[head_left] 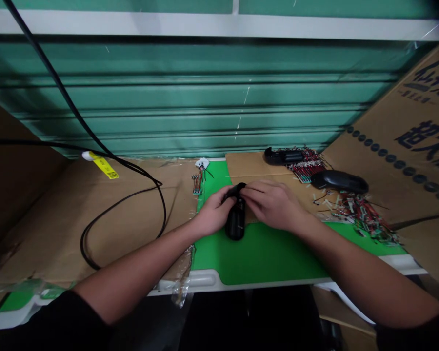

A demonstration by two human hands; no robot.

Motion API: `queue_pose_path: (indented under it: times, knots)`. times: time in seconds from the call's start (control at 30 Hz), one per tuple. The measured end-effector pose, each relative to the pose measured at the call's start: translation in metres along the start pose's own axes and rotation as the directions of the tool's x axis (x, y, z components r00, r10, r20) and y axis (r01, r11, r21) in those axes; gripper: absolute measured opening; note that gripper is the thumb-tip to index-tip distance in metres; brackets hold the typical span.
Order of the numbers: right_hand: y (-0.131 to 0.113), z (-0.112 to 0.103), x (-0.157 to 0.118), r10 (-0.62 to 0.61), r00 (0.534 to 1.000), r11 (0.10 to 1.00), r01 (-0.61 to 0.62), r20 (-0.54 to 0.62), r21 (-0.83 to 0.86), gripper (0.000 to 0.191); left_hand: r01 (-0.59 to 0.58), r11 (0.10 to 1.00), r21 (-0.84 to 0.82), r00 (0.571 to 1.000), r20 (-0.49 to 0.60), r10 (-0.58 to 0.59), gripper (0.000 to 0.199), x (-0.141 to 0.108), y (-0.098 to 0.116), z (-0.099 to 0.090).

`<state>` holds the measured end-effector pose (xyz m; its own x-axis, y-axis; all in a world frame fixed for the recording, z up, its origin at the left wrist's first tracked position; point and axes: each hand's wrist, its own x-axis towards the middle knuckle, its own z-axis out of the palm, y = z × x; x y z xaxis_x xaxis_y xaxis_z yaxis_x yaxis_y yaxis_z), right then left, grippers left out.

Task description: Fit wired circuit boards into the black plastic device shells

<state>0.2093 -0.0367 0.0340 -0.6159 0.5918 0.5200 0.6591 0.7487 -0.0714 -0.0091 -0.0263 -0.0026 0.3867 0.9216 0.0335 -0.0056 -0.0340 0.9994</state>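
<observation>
A black elongated plastic housing [235, 224] is held above the green table mat, its rounded lower end pointing toward me. My left hand [216, 210] is closed around its left side, thumb across the front. At the upper right of the housing, the fingers of my right hand [272, 202] are pinched together against it. Whatever lies between those fingertips is hidden or too small to make out. Left of the hands, a few small circuit boards with wires [197, 185] lie on the cardboard edge by a white piece [202, 164].
At right lie wired circuit boards [307, 168], an open black housing [283, 156], a black shell [339, 181] and a tangle of wired parts [366, 214]. A black cable [82, 239] with a yellow tag [105, 166] loops at left. Cardboard [420, 126] walls the right side.
</observation>
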Motion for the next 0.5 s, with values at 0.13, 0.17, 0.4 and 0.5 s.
queue_pose_path:
  times: [0.13, 0.17, 0.4, 0.5]
  knots:
    - [-0.006, -0.003, 0.002, 0.018, 0.998, 0.999, -0.015, 0.067, -0.036, 0.024, 0.004, 0.997, -0.079, 1.000, -0.018, -0.006, 0.041, -0.001, -0.001, 0.001]
    - [-0.008, -0.003, 0.002, 0.020, 0.997, 0.998, -0.016, 0.077, -0.053, 0.024, 0.010, 0.995, -0.094, 1.000, -0.019, -0.012, 0.041, -0.001, -0.002, 0.001]
    - [-0.015, -0.007, 0.006, 0.072, 0.993, 0.995, -0.066, 0.091, -0.073, 0.025, -0.004, 0.989, -0.146, 0.999, -0.036, -0.001, 0.040, -0.002, -0.004, 0.001]
    - [-0.013, -0.008, 0.005, 0.082, 0.990, 0.996, -0.085, 0.114, 0.015, 0.027, -0.013, 0.988, -0.153, 0.998, -0.069, 0.003, 0.039, -0.001, -0.004, 0.000]
